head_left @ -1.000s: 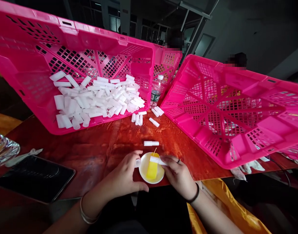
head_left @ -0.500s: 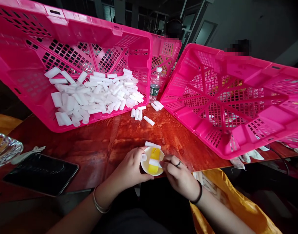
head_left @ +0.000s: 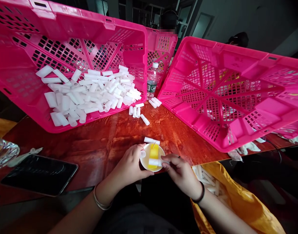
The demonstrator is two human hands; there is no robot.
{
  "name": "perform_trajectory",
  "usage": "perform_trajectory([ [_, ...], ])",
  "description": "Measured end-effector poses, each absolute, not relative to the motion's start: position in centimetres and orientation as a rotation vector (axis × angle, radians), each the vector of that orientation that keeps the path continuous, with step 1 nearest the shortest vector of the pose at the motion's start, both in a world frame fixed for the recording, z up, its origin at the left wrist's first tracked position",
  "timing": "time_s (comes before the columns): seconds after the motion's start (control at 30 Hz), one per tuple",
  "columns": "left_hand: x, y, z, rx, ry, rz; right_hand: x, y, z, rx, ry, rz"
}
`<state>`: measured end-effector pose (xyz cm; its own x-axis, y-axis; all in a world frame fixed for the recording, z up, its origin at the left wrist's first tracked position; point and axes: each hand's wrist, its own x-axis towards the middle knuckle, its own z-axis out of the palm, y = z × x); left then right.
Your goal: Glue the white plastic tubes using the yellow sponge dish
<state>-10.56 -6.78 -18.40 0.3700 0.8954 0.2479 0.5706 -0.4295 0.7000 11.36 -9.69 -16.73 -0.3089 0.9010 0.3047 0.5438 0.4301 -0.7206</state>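
Observation:
My left hand (head_left: 131, 164) grips a small white bowl (head_left: 145, 162) from its left side, thumb along the near rim. A short white plastic tube (head_left: 142, 154), its open end facing me, sits at those fingertips. Inside the bowl is a yellow block (head_left: 154, 150), perhaps a sponge. On the right, my right hand (head_left: 181, 174) pinches the end of another white tube (head_left: 155, 162), which lies sideways across the yellow block. Just beyond the bowl, white tubes (head_left: 152, 140) rest end to end on the table.
A tilted pink crate (head_left: 66, 27) at left holds a heap of white tubes (head_left: 90, 92). Another pink crate (head_left: 195, 122) stands right. Between them is a plastic bottle (head_left: 152, 84). A phone (head_left: 40, 175) lies left; a yellow sack (head_left: 243, 198) of tubes hangs below right.
My head view has shifted slightly. The right fingers have changed their hold, and the tube has turned a little on the yellow block. My left hand still holds the bowl.

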Motion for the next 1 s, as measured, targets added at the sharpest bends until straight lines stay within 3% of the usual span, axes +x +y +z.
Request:
perform_trajectory([
  [0.17,-11.0,-6.9,-18.1,2.260,1.247,0.847,12.0,-9.5,-17.8,-0.813,-2.235,0.193],
  [0.4,-12.5,-8.0,-15.5,2.520,1.208,0.729,10.6,-9.8,-15.8,-0.993,-1.667,0.788],
  [0.6,-11.9,-9.0,-13.5,2.837,1.260,0.537,10.5,-10.1,-11.7,-1.212,-1.876,1.011],
  [0.8,-9.9,-10.3,-11.6,2.578,1.154,0.499,10.9,-10.8,-10.2,-1.031,-2.143,0.695],
  [1.0,-6.6,-12.8,-11.2,1.603,0.697,0.168,11.2,-13.1,-10.8,-0.791,-2.310,0.206],
])
